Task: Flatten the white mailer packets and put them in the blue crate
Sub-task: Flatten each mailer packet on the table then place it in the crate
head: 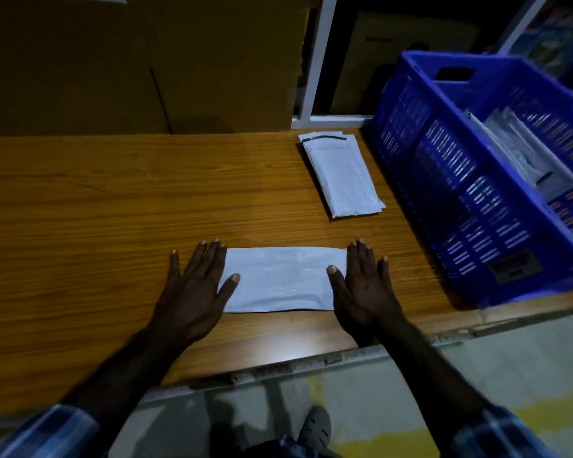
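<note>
Both hands lie flat, fingers straight and spread, pressing down on a white mailer (283, 279) that lies lengthwise near the front edge of the wooden desk (113, 200). His or her left hand (197, 285) covers the packet's left end, with the thumb resting on the white surface and the other fingers partly on the desk beside it. At the opposite end, the right hand (361, 285) covers the packet's right end in the same way, thumb pointing inward across the plastic. Neither hand curls round anything; both palms face down. Between the two thumbs the mailer looks mostly smooth, with slight wrinkles showing across its middle.

Farther back on the desk, well apart from the hands, a small stack of white mailers (341, 175) lies with its long side running away from the person, a dark strip across its far end. Just beside that stack, to the right, stands the blue crate (477, 200) with slotted walls, set at an angle on the desk's right end. Inside it lie some pale packets (516, 153), though dim light makes their number hard to tell.

Large brown cardboard boxes (139, 61) stand behind the desk, next to a white frame (315, 61). Checked blue sleeves (47, 434) show at the bottom corners, and a shoe (315, 428) appears on the floor below the desk edge
</note>
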Action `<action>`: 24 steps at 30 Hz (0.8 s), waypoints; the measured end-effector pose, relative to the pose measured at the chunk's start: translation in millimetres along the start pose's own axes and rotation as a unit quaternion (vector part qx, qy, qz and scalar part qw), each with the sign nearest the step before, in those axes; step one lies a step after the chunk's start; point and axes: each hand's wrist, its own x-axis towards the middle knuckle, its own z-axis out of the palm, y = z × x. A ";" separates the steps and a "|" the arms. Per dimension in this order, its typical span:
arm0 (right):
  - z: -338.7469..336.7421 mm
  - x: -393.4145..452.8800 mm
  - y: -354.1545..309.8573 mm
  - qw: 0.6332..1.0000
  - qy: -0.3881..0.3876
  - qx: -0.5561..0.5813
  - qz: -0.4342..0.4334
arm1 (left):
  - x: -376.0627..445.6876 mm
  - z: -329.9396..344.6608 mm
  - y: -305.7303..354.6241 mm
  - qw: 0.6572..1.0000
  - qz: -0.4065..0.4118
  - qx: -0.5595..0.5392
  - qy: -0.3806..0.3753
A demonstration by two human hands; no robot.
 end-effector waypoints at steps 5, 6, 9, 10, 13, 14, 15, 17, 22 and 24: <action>-32.4 5.1 -10.5 0.984 0.131 0.014 -0.124 | 14.8 -23.1 4.0 0.972 0.096 -0.072 0.201; -37.4 7.6 -15.0 0.984 0.112 -0.006 -0.135 | 21.4 -26.1 5.1 0.977 0.114 -0.075 0.162; -43.5 20.1 -22.0 0.988 -0.041 -0.081 -0.125 | 37.7 -25.2 6.7 0.991 0.131 -0.032 0.011; -43.8 24.3 -22.2 0.985 -0.078 -0.102 -0.115 | 40.8 -24.4 7.6 0.991 0.131 -0.016 -0.017; -45.5 30.3 -23.6 0.984 -0.093 -0.112 -0.104 | 50.7 -25.2 9.9 0.990 0.123 -0.019 -0.072; -47.9 31.0 -25.4 0.984 -0.092 -0.112 -0.103 | 55.6 -28.6 9.6 0.988 0.118 -0.022 -0.099; -50.6 31.9 -27.2 0.983 -0.091 -0.117 -0.106 | 60.5 -32.7 9.0 0.985 0.117 -0.028 -0.121; -58.2 34.2 -31.4 0.981 -0.058 -0.125 -0.134 | 68.5 -42.6 6.3 0.980 0.128 -0.050 -0.142; -79.5 34.3 -46.7 0.967 0.059 -0.073 -0.236 | 72.5 -62.8 -1.9 0.982 0.166 -0.071 -0.062; -86.4 28.2 -53.8 0.960 0.107 -0.067 -0.250 | 67.1 -73.8 -2.8 0.982 0.152 -0.112 0.012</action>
